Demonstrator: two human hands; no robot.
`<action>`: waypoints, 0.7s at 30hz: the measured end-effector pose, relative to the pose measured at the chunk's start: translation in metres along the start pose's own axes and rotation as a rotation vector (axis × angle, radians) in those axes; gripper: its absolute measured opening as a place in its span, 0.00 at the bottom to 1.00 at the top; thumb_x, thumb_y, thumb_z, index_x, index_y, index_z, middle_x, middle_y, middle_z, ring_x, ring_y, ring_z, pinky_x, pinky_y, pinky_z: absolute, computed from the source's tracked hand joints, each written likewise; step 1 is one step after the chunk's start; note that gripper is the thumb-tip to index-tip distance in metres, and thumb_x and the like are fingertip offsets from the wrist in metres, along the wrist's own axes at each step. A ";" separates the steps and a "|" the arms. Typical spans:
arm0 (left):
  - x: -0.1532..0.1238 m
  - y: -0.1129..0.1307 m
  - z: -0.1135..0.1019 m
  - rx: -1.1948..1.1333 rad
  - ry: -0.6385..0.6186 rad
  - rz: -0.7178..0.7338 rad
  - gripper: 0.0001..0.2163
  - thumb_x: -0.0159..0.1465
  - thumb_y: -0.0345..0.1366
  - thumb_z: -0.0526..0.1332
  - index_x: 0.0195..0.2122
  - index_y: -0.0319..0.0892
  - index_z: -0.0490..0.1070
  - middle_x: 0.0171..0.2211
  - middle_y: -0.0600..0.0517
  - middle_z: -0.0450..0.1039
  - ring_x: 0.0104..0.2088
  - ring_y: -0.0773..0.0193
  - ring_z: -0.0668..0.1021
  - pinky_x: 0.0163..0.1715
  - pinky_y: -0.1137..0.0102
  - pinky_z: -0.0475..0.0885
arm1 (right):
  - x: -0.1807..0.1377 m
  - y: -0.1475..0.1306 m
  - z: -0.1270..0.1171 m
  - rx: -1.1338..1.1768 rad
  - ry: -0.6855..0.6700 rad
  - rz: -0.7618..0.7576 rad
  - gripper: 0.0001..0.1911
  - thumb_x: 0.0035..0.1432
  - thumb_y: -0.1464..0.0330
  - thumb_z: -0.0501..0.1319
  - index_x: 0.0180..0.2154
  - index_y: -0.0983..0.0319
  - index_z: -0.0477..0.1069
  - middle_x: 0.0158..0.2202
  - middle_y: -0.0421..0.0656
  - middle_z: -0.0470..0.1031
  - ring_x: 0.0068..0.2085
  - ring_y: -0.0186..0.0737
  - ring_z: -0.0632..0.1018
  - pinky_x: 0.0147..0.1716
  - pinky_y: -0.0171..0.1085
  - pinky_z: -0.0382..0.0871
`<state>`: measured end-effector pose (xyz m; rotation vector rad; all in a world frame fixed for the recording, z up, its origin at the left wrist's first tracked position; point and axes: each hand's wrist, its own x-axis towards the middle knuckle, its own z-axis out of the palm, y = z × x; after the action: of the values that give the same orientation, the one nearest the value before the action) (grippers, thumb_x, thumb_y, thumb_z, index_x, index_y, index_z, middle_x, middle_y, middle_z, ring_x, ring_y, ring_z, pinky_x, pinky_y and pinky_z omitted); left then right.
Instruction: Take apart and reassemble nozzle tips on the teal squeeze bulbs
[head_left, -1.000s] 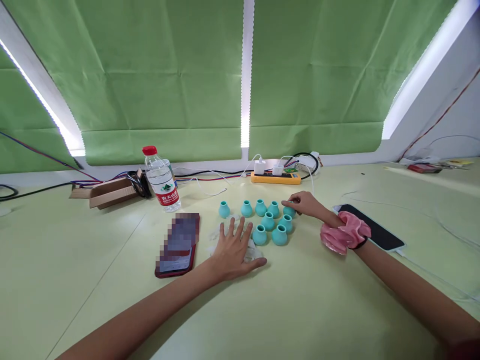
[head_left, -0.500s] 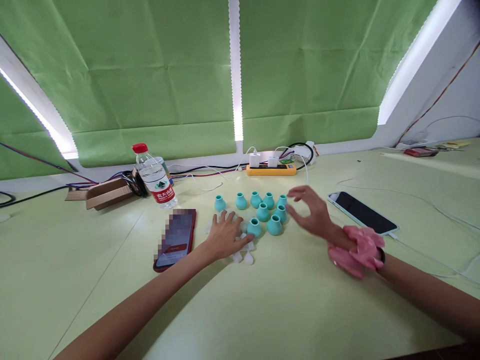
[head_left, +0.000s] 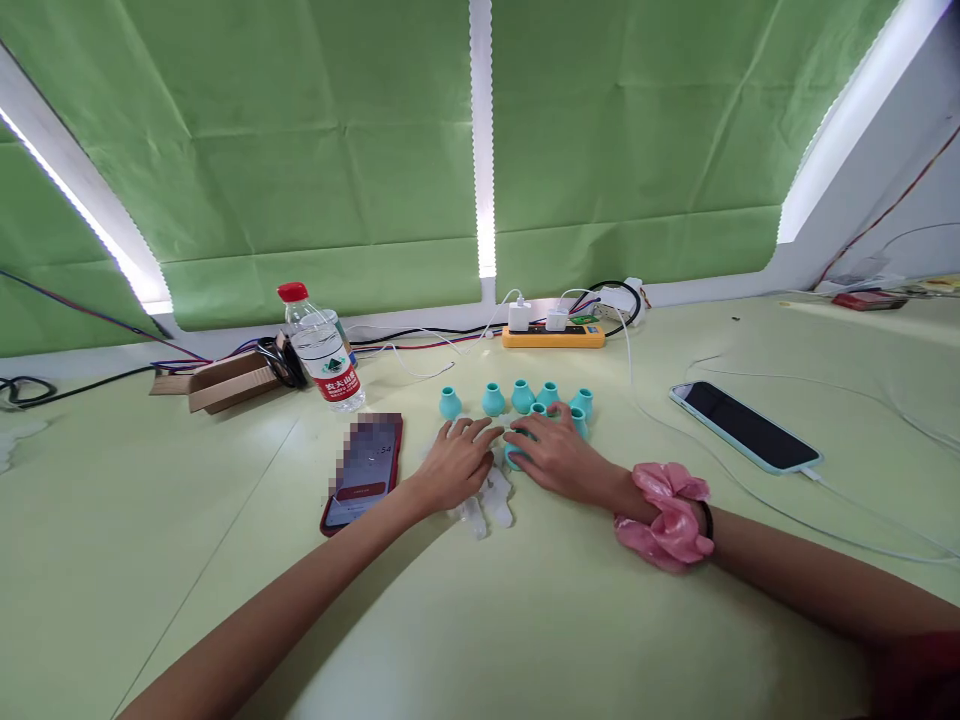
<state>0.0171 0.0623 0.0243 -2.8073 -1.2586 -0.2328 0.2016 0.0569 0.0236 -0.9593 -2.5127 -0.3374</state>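
Several small teal vase-shaped pieces (head_left: 493, 400) stand upright on the table, each with a round hole at the top. My left hand (head_left: 454, 468) rests palm down over a pile of translucent whitish pieces (head_left: 496, 498), its fingers apart. Beside it, my right hand (head_left: 561, 456) reaches in low over the nearer teal pieces, covering some of them. Its fingers are stretched toward the left fingertips, and I see nothing held in them. A pink scrunchie (head_left: 666, 515) circles the right wrist.
A red-cased phone (head_left: 367, 475) lies left of my hands, near a water bottle (head_left: 324, 350) and an open cardboard box (head_left: 232, 383). An orange power strip (head_left: 553, 338) with chargers stands at the back. Another phone (head_left: 744, 426) charges on the right, its white cable crossing the table.
My right hand has moved left, from beside the teal pieces to over them, close to my left hand. The left fingers have shifted slightly right. The whole view has turned a little left.
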 end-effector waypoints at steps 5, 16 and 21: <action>0.016 -0.005 0.003 -0.006 -0.030 0.093 0.18 0.61 0.30 0.46 0.52 0.44 0.55 0.55 0.48 0.55 0.47 0.58 0.65 0.44 0.63 0.63 | 0.005 0.011 -0.023 0.279 0.075 -0.048 0.08 0.56 0.69 0.53 0.35 0.63 0.69 0.33 0.46 0.71 0.36 0.40 0.72 0.37 0.41 0.64; 0.035 0.012 0.015 0.045 0.023 -0.090 0.20 0.62 0.41 0.43 0.51 0.33 0.55 0.42 0.37 0.60 0.42 0.46 0.63 0.34 0.53 0.65 | 0.053 0.052 -0.038 0.442 0.222 0.143 0.08 0.47 0.68 0.60 0.30 0.66 0.71 0.28 0.43 0.72 0.29 0.34 0.72 0.28 0.34 0.68; 0.024 0.016 0.011 0.038 0.022 -0.089 0.14 0.63 0.40 0.43 0.39 0.39 0.64 0.43 0.41 0.60 0.43 0.50 0.64 0.37 0.55 0.65 | 0.054 0.050 -0.023 0.424 0.164 0.136 0.09 0.48 0.67 0.59 0.31 0.67 0.71 0.28 0.43 0.72 0.28 0.33 0.72 0.27 0.32 0.67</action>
<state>0.0459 0.0701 0.0173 -2.7127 -1.3705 -0.2412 0.2063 0.1164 0.0734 -0.8810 -2.2281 0.1500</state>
